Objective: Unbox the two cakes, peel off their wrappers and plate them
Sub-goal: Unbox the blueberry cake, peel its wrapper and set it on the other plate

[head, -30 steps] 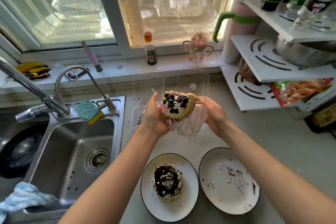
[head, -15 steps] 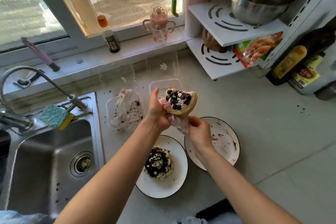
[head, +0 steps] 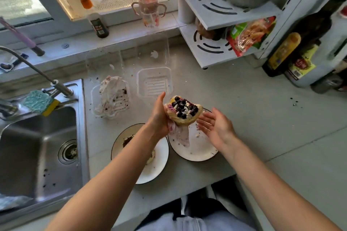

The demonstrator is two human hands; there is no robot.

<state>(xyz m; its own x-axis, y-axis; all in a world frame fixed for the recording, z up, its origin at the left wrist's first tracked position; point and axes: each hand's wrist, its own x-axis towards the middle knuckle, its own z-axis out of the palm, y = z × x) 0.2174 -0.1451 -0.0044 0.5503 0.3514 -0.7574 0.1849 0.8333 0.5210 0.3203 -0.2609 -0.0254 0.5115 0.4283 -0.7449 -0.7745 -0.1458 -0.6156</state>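
My left hand (head: 159, 116) holds a blueberry-topped cake (head: 183, 111) from its left side, above the right plate (head: 197, 149). The cake's stained paper wrapper (head: 180, 135) hangs loose below it. My right hand (head: 214, 127) is just right of the cake, fingers straight, holding nothing. A dark crumb-topped cake (head: 129, 139) lies on the left plate (head: 155, 165), mostly hidden by my left forearm. Two clear plastic cake boxes stand behind: the left box (head: 110, 99) holds a used wrapper (head: 112, 92), the right box (head: 154, 82) is empty.
A steel sink (head: 37, 146) with a tap (head: 28, 62) and a sponge (head: 40, 102) lies to the left. A white shelf rack (head: 221, 24) with a metal bowl and snack packets stands at back right, bottles (head: 293, 56) beside it. A small bottle (head: 98, 26) and a handled cup (head: 149, 9) stand on the windowsill.
My right hand has let go of the wrapper below the cake and moved out to the cake's right with fingers straight. The cake is lower, nearer the right plate. The camera has shifted right.
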